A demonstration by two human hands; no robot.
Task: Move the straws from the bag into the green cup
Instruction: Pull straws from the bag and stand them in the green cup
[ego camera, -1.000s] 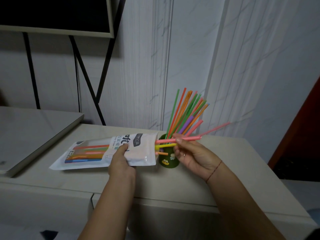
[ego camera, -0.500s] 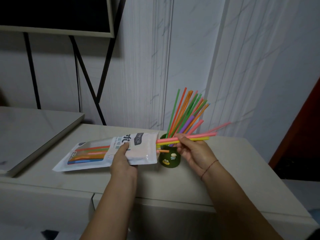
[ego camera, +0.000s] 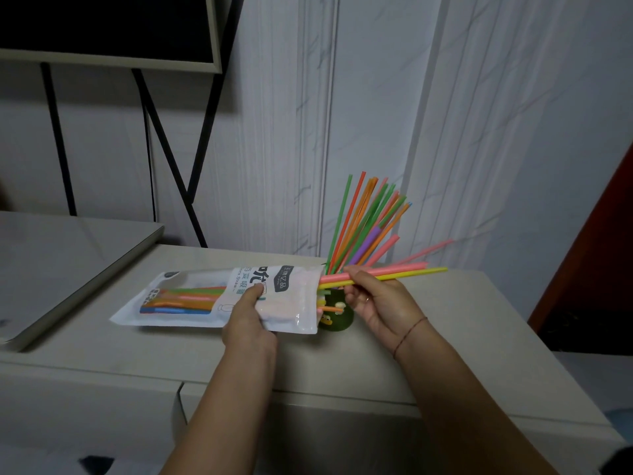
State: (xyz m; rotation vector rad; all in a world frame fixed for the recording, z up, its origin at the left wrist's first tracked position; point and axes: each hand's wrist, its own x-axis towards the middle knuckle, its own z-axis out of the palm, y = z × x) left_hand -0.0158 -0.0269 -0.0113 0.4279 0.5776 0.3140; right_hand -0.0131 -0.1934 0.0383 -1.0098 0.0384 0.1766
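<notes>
Forearms reach in from the bottom edge over a pale cabinet top (ego camera: 445,341), whose front edge lies nearest the camera. The left hand (ego camera: 248,318) grips the white straw bag (ego camera: 219,296), thumb pressed on its printed face and the other fingers hidden beneath it; the bag is held roughly level just above the surface, its open mouth turned to the right. Through its clear window show the straws left inside (ego camera: 181,298), lying flat in orange, green, pink and blue. The right hand (ego camera: 380,299), a thin cord around its wrist, pinches a pink straw (ego camera: 394,269) and a yellow straw (ego camera: 414,273) between thumb and fingertips; both lie almost level, their left ends still at the bag's mouth and their right ends reaching past the hand. A short orange straw end also pokes from the mouth lower down.

Just behind the bag's mouth and the right hand stands the green cup (ego camera: 337,317), largely covered by both, so the direct line to its rim is blocked. The straws in the cup (ego camera: 366,228) fan up and to the right. Farther left sits a lower grey tabletop (ego camera: 61,262); behind it black stand legs (ego camera: 161,142) rise to a dark framed screen (ego camera: 102,29) against the white panelled wall (ego camera: 479,114).

Compared with half a second ago, the pink and yellow straws have been drawn farther out to the right, while the bag, cup and left hand sit much as before.
</notes>
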